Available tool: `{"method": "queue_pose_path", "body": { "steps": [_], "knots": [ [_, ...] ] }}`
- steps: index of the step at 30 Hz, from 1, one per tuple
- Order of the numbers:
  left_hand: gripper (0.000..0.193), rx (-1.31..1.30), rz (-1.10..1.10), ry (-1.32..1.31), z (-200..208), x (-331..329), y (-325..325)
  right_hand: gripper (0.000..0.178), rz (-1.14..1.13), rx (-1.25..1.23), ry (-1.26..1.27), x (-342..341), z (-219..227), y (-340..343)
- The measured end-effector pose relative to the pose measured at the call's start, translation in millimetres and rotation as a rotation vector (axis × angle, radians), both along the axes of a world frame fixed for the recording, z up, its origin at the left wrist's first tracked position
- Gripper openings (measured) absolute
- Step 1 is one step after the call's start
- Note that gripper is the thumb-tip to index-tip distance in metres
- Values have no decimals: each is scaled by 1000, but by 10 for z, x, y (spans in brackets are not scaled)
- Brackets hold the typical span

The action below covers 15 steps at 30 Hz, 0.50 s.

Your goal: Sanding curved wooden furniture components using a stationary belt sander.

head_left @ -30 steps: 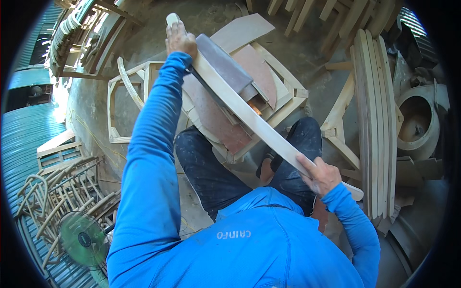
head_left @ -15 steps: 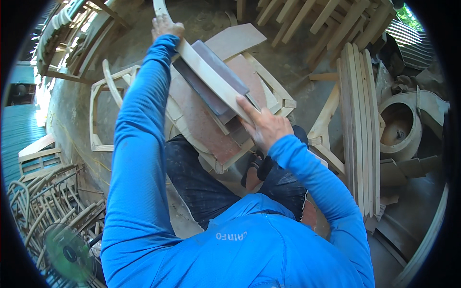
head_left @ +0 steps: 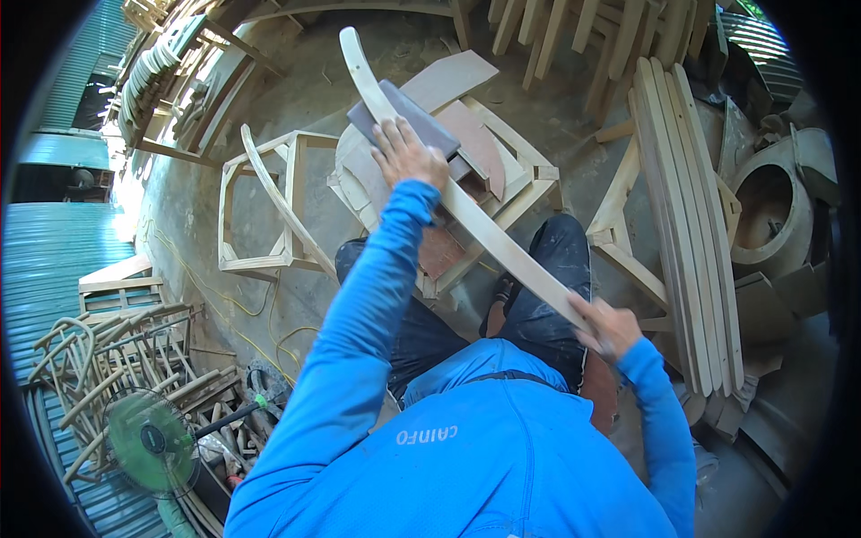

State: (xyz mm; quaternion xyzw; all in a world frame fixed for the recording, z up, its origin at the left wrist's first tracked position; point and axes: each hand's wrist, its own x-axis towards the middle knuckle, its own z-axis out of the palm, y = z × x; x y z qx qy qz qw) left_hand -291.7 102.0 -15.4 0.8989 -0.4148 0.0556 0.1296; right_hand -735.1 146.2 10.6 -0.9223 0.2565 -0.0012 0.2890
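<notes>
A long, pale curved wooden slat (head_left: 520, 255) slants from the upper middle down toward my right knee. My left hand (head_left: 408, 157) lies over its middle, fingers wrapped across the wood. Near my right thigh, my right hand (head_left: 610, 327) grips the slat's lower end. Beneath the slat's upper part is a flat grey block (head_left: 429, 128), partly covered by the wood and my left hand; its kind is unclear. It rests on a reddish-brown board (head_left: 475, 134) lying on a pale wooden frame (head_left: 516, 213) between my legs.
Another wooden frame (head_left: 224, 215) stands at left, with a curved slat (head_left: 269, 190) leaning on it. Long planks (head_left: 682, 233) are stacked at right. A green fan (head_left: 152, 439) stands lower left, near a yellow cord (head_left: 215, 305). Wooden pieces (head_left: 619, 40) are piled at the back.
The slat has slid down and right toward me across the grey block. My left hand has come from its far end to its middle; my right hand has moved down beside my thigh.
</notes>
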Motion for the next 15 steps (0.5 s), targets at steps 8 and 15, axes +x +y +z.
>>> {"method": "queue_pose_path", "body": {
  "steps": [8,15],
  "knots": [
    [81,12,-45,5,20,-207,94,82,19,-87,98,-383,47,155],
    [78,-123,-79,-38,-88,1136,-568,77,-29,-104,79,918,137,-215]
  ]
}}
